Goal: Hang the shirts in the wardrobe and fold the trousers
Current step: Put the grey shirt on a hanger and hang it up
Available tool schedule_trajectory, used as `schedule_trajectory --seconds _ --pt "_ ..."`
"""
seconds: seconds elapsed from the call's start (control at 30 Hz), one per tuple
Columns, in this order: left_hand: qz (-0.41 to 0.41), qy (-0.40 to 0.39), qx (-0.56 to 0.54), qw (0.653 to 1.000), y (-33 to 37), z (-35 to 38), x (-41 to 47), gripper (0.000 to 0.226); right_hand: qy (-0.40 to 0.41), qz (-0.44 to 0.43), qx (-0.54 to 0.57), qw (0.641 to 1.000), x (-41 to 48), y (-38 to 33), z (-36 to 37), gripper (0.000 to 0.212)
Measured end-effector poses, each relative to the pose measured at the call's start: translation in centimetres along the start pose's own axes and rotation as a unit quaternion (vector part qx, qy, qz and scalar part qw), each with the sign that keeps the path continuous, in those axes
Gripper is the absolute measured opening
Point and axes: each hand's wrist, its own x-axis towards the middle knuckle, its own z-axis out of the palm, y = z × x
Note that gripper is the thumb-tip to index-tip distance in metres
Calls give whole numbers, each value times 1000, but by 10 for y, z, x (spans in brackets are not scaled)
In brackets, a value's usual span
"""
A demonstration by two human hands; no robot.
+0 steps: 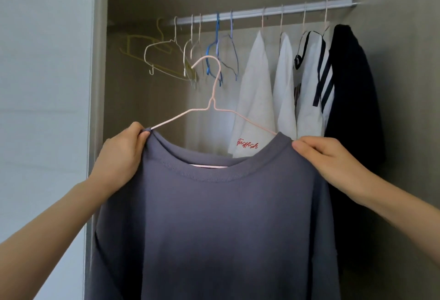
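A grey-blue shirt hangs on a pink wire hanger, held up in front of the open wardrobe. My left hand pinches the shirt's left shoulder at the collar. My right hand pinches the right shoulder. The hanger's hook points up and left, below the silver rail and apart from it. The hanger's lower bar shows through the neck opening.
On the rail's right part hang two white shirts, a white top with dark stripes and a dark navy garment. Several bare hangers, yellow, white and blue, hang on the left part. The wardrobe's side frame stands at left.
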Motion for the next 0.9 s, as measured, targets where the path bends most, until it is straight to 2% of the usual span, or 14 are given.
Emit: schedule_trajectory --seconds 0.07,0.17,0.27,0.6,0.73,0.9 --pt "0 -20 48 999 -1 6 6 30 0 47 100 994 3 -3 4 46" --pt "4 -15 96 995 0 15 16 29 6 119 253 960 4 -13 8 26" --pt "8 -29 93 995 2 24 28 27 9 148 332 931 5 -27 7 28" --pt "-30 -103 4 994 5 45 81 38 10 193 434 880 17 -76 15 27" --pt "-65 -88 80 991 22 48 85 45 23 181 428 885 24 -96 12 25" --pt "-18 -123 -66 990 41 55 93 42 84 159 430 885 29 -114 16 29"
